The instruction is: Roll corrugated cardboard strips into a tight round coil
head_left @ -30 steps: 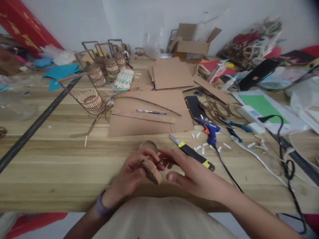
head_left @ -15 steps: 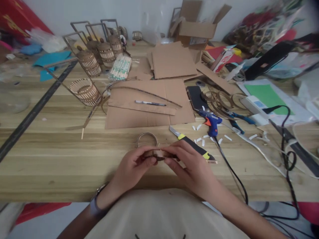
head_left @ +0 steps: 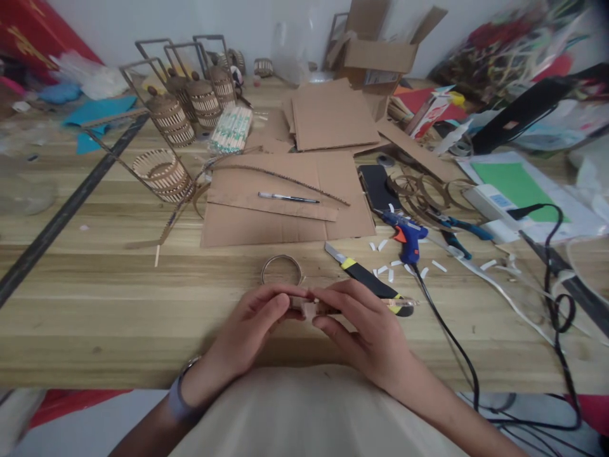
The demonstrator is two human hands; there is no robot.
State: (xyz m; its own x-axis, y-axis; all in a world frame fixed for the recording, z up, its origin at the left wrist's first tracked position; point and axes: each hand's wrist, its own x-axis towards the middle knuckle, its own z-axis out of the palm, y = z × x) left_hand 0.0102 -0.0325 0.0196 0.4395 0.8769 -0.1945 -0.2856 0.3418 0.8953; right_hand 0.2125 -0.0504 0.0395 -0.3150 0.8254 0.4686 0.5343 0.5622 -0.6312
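Near the table's front edge, my left hand (head_left: pixel 254 324) and my right hand (head_left: pixel 364 330) pinch a small brown cardboard piece (head_left: pixel 297 303) between thumbs and fingers. A pale torn flap (head_left: pixel 309 310) shows on it between the two thumbs. My fingers cover most of its shape. Just beyond my left fingers lies a thin brown ring (head_left: pixel 281 257) on the wood. Past my right hand rests a yellow and black utility knife (head_left: pixel 368 277), its blade pointing to the far left. A clear stick (head_left: pixel 404 303) lies by the knife's handle end.
A blue glue gun (head_left: pixel 408 238) with a black cord lies to the right among white scraps, near pliers (head_left: pixel 464 226). Flat cardboard (head_left: pixel 285 225) bearing a pen (head_left: pixel 288 197) spreads ahead. Several small slatted baskets (head_left: pixel 170 119) with tall handles stand at the back left.
The held piece has been turned in my fingers, so its pale flap now faces me. My left thumb has moved up slightly onto the piece's near side.
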